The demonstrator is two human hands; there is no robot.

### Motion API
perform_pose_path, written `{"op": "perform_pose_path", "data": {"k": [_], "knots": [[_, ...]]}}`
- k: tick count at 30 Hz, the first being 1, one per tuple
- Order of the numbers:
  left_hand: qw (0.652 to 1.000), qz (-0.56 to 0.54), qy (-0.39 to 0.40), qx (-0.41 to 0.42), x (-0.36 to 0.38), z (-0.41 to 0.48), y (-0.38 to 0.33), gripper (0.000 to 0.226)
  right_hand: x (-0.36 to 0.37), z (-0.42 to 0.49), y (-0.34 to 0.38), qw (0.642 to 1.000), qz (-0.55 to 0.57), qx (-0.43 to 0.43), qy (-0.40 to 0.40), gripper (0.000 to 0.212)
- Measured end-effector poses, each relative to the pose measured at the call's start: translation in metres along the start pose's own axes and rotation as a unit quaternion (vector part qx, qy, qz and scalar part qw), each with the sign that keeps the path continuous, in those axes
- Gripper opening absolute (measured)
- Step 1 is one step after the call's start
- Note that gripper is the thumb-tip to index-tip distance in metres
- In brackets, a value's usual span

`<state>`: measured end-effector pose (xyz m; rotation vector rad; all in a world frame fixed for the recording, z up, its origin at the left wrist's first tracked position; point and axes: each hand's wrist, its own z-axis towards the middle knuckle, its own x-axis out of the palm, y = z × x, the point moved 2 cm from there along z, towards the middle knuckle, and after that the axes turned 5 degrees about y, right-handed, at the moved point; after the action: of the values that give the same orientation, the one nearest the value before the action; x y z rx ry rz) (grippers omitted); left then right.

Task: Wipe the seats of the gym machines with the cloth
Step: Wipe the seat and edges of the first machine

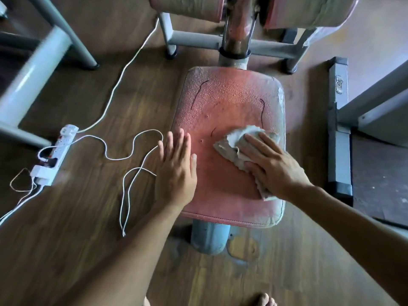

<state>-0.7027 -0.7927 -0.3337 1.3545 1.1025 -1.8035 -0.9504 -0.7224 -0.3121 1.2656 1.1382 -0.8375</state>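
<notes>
Right hand (273, 164) flat on the cloth (234, 144), pressing it to the seat (220, 107), near edge, right side. Left hand (176, 171) spread wide, empty, at the seat's left edge. My worry: droplets up top get missed, or the bunched cloth just smears them.

Right hand (274, 166) on cloth (234, 143) atop seat (223, 102)

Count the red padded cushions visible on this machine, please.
3. The seat lies under both hands; one roller pad is at the top centre; another roller pad is at the top right. Others may lie outside the frame.
</notes>
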Motion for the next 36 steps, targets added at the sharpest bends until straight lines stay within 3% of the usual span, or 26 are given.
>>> {"op": "perform_pose_path", "data": {"k": [4,7,8,12,15,21,28,34,36], "knots": [[1.000,-0.015,0.018,-0.016,0.000,0.002,0.000,0.054,-0.014,0.071,-0.042,0.997,0.021,0.068,-0.033,0.048],[0.998,-0.062,0.010,-0.025,0.001,0.003,0.001,0.053,-0.014,0.093,-0.035,0.988,0.057,0.140,-0.044,0.044],[0.996,-0.083,0.008,-0.032,0.001,0.004,0.002,0.053,-0.012,0.088,-0.025,0.989,0.053,0.129,-0.047,0.044],[0.991,-0.126,-0.008,-0.041,0.002,0.004,0.003,0.050,0.000,0.045,0.017,0.999,0.010,-0.048,-0.003,0.050],[0.991,-0.130,-0.006,-0.039,0.002,0.004,0.003,0.050,-0.003,0.050,0.010,0.997,-0.014,-0.080,0.013,0.052],[0.990,-0.136,-0.008,-0.047,0.002,0.004,0.004,0.051,-0.003,0.090,0.018,0.994,0.043,0.084,-0.053,0.054],[0.994,-0.105,-0.009,-0.025,0.002,0.003,0.006,0.049,-0.006,0.041,0.014,0.994,-0.002,-0.112,0.004,0.046],[0.997,-0.075,0.011,-0.033,0.000,0.003,0.003,0.051,-0.022,0.098,-0.009,0.994,0.041,0.064,-0.073,0.038],[0.995,-0.093,0.007,-0.039,0.000,0.003,0.003,0.050,-0.017,0.093,0.011,0.993,0.052,0.060,-0.087,0.031]]}}
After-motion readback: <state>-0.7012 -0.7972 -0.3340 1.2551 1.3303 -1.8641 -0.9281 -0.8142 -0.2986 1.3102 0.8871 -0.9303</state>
